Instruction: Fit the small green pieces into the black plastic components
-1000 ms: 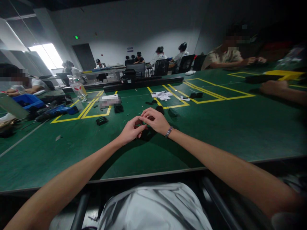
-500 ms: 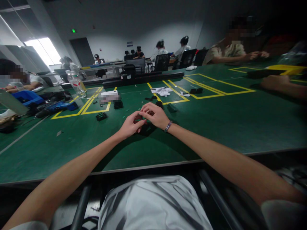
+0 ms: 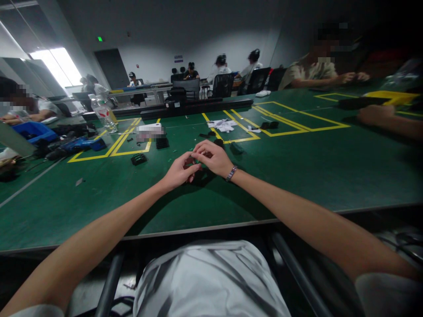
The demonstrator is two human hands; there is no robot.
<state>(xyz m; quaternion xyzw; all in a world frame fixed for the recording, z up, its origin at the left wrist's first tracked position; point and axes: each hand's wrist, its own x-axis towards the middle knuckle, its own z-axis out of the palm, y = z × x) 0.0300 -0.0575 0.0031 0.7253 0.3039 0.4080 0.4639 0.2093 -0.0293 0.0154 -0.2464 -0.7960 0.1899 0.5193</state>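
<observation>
My left hand [image 3: 180,171] and my right hand [image 3: 213,157] meet over the green table [image 3: 205,202], their curled fingertips touching. Between the fingers is something small that I cannot make out. Tiny green bits [image 3: 173,151] lie on the table just beyond my left hand. A black tray-like part with green pieces [image 3: 138,159] sits to the left, and another black part [image 3: 162,142] is farther back. Right behind my right hand is a dark round object [image 3: 219,143]. A dark translucent piece [image 3: 236,149] lies to its right.
White paper scraps [image 3: 224,126] and black pieces [image 3: 269,125] lie farther back. A plastic bottle [image 3: 105,112], a blue tool [image 3: 82,144] and a blue bin [image 3: 33,132] are on the left. Another person's hand [image 3: 376,115] rests at the right. Other people sit beyond.
The view has shifted slightly. Both hands keep nearly the same pose, fingertips together.
</observation>
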